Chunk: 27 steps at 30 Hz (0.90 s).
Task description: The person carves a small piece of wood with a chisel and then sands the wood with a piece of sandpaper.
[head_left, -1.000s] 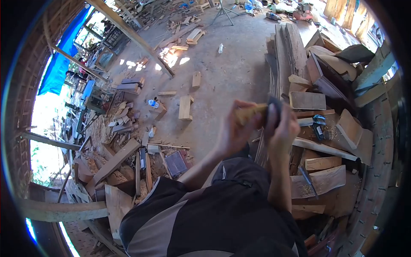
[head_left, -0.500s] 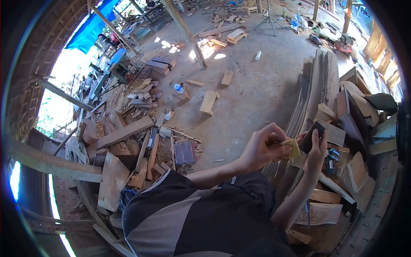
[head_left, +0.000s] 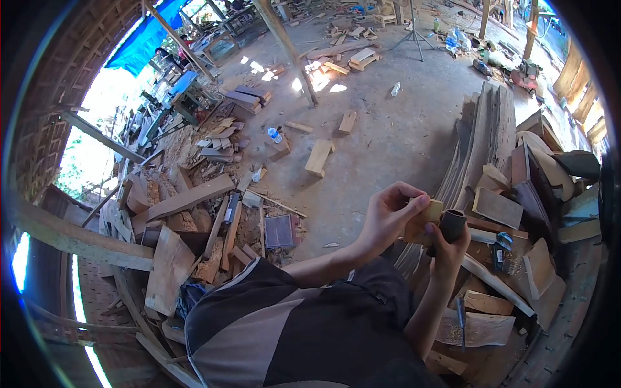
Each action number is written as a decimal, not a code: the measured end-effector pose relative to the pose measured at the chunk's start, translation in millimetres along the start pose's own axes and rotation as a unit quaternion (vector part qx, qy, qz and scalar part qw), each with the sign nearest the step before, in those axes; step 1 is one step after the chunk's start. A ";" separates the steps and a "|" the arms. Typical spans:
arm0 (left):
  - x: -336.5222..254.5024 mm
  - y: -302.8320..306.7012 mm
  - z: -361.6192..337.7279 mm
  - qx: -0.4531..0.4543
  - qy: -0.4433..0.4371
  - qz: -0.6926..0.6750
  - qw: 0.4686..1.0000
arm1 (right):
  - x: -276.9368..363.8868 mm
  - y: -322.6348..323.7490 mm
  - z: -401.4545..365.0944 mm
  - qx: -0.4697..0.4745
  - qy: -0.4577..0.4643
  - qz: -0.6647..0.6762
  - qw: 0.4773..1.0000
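Note:
My left hand [head_left: 396,210] pinches a small yellowish piece [head_left: 430,212] between thumb and fingers, at the right of centre. Close beside it, my right hand [head_left: 448,249] grips a dark, curled piece [head_left: 453,224] that looks like a rolled sheet with an open top end. A light brown flat surface [head_left: 417,231] shows between the two hands; which hand bears it I cannot tell. Both hands are held up in front of the stacked long boards [head_left: 482,142], near the wood pile at the right.
Wooden offcuts [head_left: 187,200] are heaped at the left. A wooden block [head_left: 318,158] and a plastic bottle [head_left: 275,135] are ahead. A wooden post [head_left: 284,48] stands beyond. At the right lie a blade-like tool [head_left: 460,317] and a small dark box [head_left: 499,257].
My right hand has moved left and down with the dark piece, which now shows its open end. My left hand has shifted slightly left. The view has tilted a little.

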<state>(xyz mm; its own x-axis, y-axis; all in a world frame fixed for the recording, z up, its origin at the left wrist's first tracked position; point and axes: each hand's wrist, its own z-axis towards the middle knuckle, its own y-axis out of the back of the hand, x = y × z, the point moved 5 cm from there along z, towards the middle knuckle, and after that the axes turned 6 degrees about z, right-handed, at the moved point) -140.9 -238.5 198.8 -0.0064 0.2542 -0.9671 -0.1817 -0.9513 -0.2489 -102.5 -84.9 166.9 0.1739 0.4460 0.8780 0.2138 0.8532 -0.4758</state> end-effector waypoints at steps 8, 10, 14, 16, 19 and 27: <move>-10.5 5.2 -0.2 0.110 0.018 0.072 0.991 | 40.7 9.5 7.9 0.155 0.040 -0.216 0.963; -6.7 -0.7 -3.9 0.213 0.032 0.134 0.967 | 53.7 3.7 6.9 0.176 0.027 -0.233 0.956; -4.1 -2.6 -6.7 0.257 0.089 0.185 0.944 | 56.2 -1.6 7.6 0.194 0.046 -0.276 0.940; -3.8 0.9 -4.0 0.183 0.077 0.149 0.969 | 50.2 -1.1 12.5 0.149 0.031 -0.215 0.965; -7.2 5.3 -0.3 0.114 0.089 0.061 0.988 | 38.9 9.4 17.8 0.075 -0.002 -0.060 0.995; -9.0 3.5 0.4 0.146 0.044 -0.031 0.988 | 14.4 8.4 18.1 0.019 -0.021 0.017 0.999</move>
<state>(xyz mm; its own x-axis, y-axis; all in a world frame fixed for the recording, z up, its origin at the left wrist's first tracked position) -141.9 -244.0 206.7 0.0978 0.2821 -0.9544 -0.4544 -0.8405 -0.2950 -115.6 -66.4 176.6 0.1404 0.4858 0.8627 0.1712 0.8463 -0.5044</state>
